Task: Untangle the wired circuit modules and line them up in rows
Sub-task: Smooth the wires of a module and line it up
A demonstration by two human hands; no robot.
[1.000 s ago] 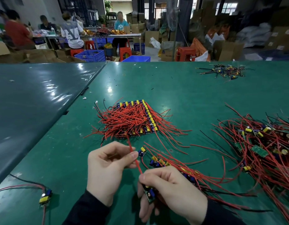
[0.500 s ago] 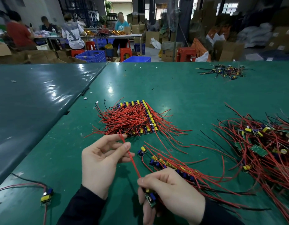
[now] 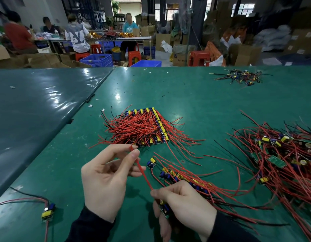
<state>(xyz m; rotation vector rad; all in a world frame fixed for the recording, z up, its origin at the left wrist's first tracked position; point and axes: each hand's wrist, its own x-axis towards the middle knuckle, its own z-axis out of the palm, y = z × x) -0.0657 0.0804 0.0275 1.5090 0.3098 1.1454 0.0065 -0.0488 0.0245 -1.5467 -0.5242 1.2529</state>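
Right hand (image 3: 184, 203), grip clamped on a circuit module (image 3: 164, 208) above the worktop's (image 3: 195, 95) near edge; left hand (image 3: 107, 175), grip pinching its red wire (image 3: 142, 170). Arranged rows (image 3: 147, 126) lie mid-worktop, tangled pile (image 3: 287, 154) at right edge.

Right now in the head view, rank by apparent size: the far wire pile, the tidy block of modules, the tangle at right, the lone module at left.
1. Tangle at right
2. Tidy block
3. Far pile, though distance shrinks it
4. Lone module

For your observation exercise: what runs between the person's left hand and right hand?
In the head view, one red wire runs taut from the left hand down to the right hand, which holds a small circuit board.
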